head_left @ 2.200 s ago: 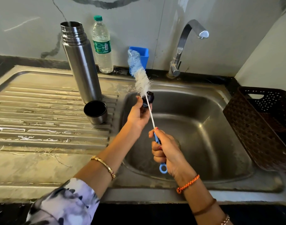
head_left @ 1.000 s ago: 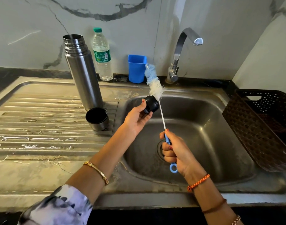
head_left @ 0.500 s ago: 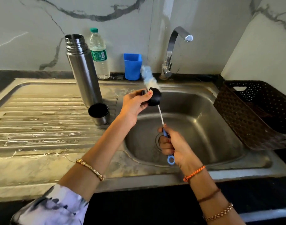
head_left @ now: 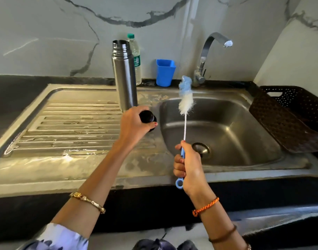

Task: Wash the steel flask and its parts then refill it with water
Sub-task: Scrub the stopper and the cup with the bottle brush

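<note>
The open steel flask [head_left: 125,76] stands upright on the drainboard [head_left: 67,127], beside the sink basin [head_left: 230,130]. My left hand [head_left: 134,125] is closed on the flask's black stopper [head_left: 147,118], just in front of the flask's base at the basin's left rim. The flask's cup is hidden behind this hand. My right hand [head_left: 188,166] grips the blue handle of a bottle brush [head_left: 185,98]. The brush points up over the basin, with its white and blue bristles clear of the stopper.
A tap [head_left: 207,56] rises behind the basin, with no water running. A blue plastic cup [head_left: 165,72] and a plastic water bottle [head_left: 136,56] stand against the marble wall. A brown perforated basket [head_left: 290,116] sits at the basin's right edge. The drainboard is wet.
My left hand has carried the stopper left, off the brush and out over the drainboard in front of the flask. The brush now stands free in my right hand. The cup is now hidden.
</note>
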